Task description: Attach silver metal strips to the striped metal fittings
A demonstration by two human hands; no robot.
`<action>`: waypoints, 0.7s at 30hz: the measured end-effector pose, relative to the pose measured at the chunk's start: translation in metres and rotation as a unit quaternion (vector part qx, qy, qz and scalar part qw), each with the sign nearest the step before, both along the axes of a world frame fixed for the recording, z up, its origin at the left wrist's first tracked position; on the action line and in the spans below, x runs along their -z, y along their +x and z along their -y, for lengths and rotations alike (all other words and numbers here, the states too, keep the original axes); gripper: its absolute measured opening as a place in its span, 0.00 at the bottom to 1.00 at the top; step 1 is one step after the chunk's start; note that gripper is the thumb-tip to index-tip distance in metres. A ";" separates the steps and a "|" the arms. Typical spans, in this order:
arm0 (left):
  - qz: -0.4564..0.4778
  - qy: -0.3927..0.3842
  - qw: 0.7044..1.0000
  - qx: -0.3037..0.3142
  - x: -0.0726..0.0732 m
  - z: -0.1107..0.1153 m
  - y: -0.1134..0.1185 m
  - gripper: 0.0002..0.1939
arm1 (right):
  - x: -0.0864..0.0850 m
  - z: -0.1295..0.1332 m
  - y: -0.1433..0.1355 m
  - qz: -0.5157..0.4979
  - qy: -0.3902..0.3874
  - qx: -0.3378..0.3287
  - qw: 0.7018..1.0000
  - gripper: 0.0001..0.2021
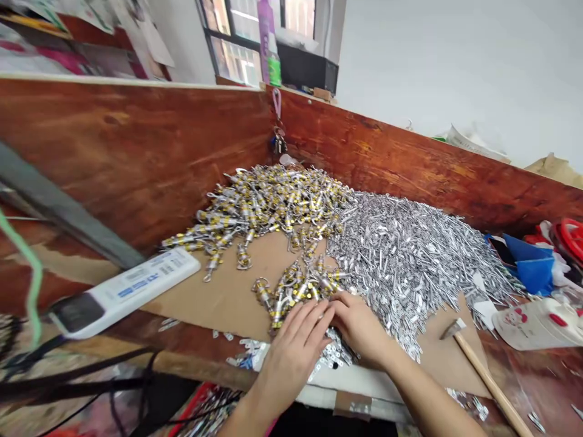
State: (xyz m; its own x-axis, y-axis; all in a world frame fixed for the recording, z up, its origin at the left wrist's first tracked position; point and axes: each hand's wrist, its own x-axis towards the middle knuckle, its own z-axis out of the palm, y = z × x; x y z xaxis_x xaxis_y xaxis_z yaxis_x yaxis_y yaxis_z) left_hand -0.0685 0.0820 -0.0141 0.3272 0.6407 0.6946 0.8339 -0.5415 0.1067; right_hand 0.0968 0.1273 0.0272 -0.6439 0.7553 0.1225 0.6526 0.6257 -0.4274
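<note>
My left hand [298, 337] and my right hand [359, 328] meet at the front edge of the bench. Their fingertips are pinched close together, and whatever lies between them is hidden. Just beyond the fingers lies a small heap of silver metal fittings with yellow bands [296, 285], some ending in rings or hooks. Loose, flat metal plates with holes [334, 352] are scattered under and around both hands. Right of the hands spreads a large pile of thin silver metal pieces [401, 255].
A bigger heap of yellow-banded fittings [273, 197] fills the back corner by wooden walls [136, 152]. Cardboard [223, 303] covers part of the bench. At left is a white power strip [141, 291]; at right, a hammer [487, 370] and a white jug [537, 321].
</note>
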 end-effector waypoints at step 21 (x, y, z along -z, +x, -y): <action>0.260 -0.068 0.963 0.029 -0.021 0.015 0.016 0.11 | 0.007 0.044 0.108 -0.002 -0.044 0.065 0.997 0.16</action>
State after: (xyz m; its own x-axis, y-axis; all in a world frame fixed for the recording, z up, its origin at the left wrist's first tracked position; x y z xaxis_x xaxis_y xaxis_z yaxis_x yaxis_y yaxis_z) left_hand -0.0521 0.0673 0.0074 -0.0033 0.7288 0.6847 0.6174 -0.5371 0.5747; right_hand 0.2045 0.0831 0.0197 -0.5394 0.8404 0.0536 0.7244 0.4955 -0.4792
